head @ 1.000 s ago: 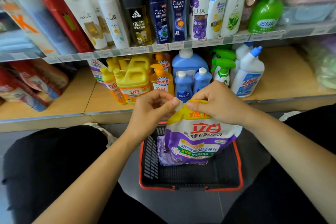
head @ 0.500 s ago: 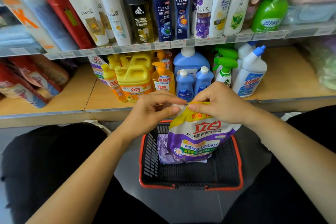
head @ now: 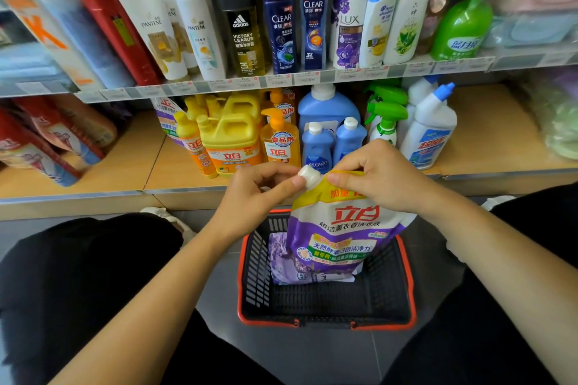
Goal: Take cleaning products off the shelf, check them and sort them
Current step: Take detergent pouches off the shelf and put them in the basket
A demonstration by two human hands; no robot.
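- Pinching w/ thumb + fingers: left hand [head: 259, 194] on small white plastic screw cap [head: 308, 175].
- Right hand [head: 381, 178] grips top edge of purple-yellow soft plastic pouch [head: 341, 228], just right of cap.
- Pouch upright, base in black red-rimmed basket [head: 259, 262], near centre; cap angles top-left, nearer left hand.

Detergent bottles [head: 231, 141] on wooden shelf [head: 488, 122]

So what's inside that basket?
A purple pouch, held by its top, reaches down into the basket. A paler purple pack lies behind it, mostly covered. What's beneath them is hidden.
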